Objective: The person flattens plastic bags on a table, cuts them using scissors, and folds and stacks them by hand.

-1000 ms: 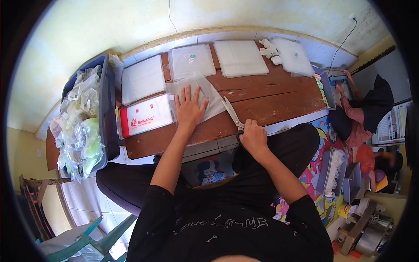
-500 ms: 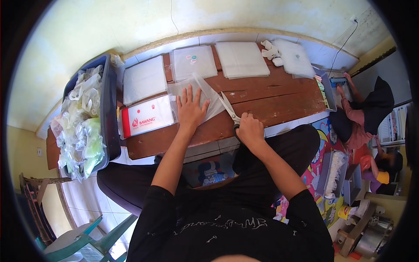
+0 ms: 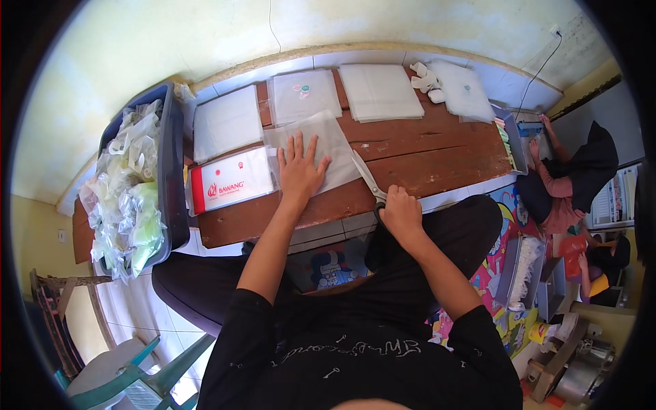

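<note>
My left hand (image 3: 301, 169) lies flat, fingers spread, pressing a clear plastic bag (image 3: 336, 147) onto the brown wooden table (image 3: 437, 160). In my right hand (image 3: 402, 215) is a pair of scissors (image 3: 369, 179), its blades beside the bag's right edge and pointing away from me. The blades look closed or nearly so. Left of the bag is a stack of printed plastic bags (image 3: 236, 181) with a red band and the word BAWANG. Behind lie stacks of clear plastic bags (image 3: 227, 123), one of them (image 3: 304, 102) with small round stickers on it.
A dark bin (image 3: 176, 171) full of crumpled plastic stands at the left. White scraps (image 3: 425, 78) and more clear sheets (image 3: 461, 89) lie at the table's far right, near a grey tray (image 3: 516, 150). Two other people (image 3: 560, 184) sit at the right.
My right hand and the scissors have shifted slightly right and toward me, and the blades have come together. The bag under my left hand now lies flatter, its raised corner down.
</note>
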### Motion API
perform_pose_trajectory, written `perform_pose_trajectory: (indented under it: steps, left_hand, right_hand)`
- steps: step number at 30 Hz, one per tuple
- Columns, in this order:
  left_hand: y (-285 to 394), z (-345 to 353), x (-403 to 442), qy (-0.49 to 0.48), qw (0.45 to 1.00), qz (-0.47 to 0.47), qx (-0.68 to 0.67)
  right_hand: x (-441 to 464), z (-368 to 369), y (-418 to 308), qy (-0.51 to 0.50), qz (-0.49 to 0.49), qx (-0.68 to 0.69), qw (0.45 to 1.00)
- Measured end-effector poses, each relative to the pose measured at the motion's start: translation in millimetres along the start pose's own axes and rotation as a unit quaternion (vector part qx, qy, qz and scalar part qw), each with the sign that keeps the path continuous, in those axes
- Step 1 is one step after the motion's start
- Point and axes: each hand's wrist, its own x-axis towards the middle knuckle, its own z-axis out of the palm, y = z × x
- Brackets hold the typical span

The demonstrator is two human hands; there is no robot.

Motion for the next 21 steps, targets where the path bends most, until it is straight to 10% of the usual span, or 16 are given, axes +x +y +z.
perform_pose_trajectory:
  steps: [21]
  left_hand:
    - [-2, 3, 0, 0.018, 1.0, 0.006, -0.001]
  right_hand:
    - [20, -2, -11, 0.008, 0.005, -0.007, 1.0]
